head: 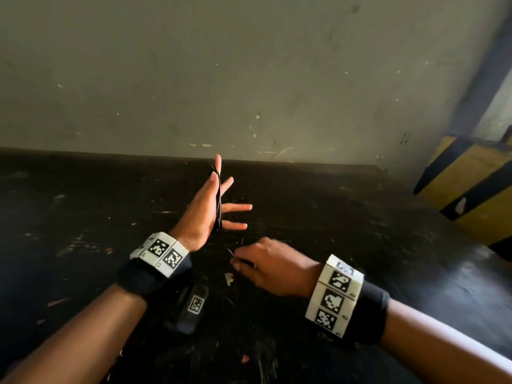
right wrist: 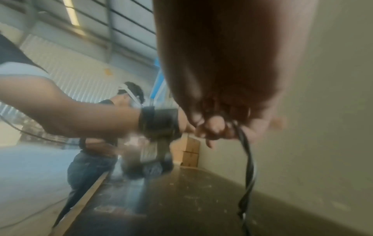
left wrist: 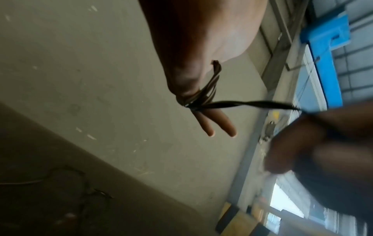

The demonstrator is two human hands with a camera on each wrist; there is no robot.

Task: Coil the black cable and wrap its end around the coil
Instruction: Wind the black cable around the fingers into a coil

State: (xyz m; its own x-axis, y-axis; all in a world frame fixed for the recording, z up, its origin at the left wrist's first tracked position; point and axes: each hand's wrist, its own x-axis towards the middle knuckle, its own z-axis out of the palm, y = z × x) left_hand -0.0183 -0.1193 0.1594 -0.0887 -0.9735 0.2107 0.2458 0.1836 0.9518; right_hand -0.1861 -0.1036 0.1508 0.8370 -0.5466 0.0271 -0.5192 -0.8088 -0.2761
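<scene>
Nearest, the right hand (head: pixel 266 266) is seen with fingers curled and pinched on the free end of the black cable (head: pixel 219 202), low over the dark tabletop (head: pixel 360 217). Beyond it, the left hand (head: pixel 206 212) is held up with fingers straight and spread; the cable is looped in several turns around it, the coil's long axis running upright from the thumb's base to a fingertip. Farthest, a scuffed grey wall (head: pixel 249 73) is seen.

One black cable (head: pixel 219 200), two hands (head: pixel 206 214)
</scene>
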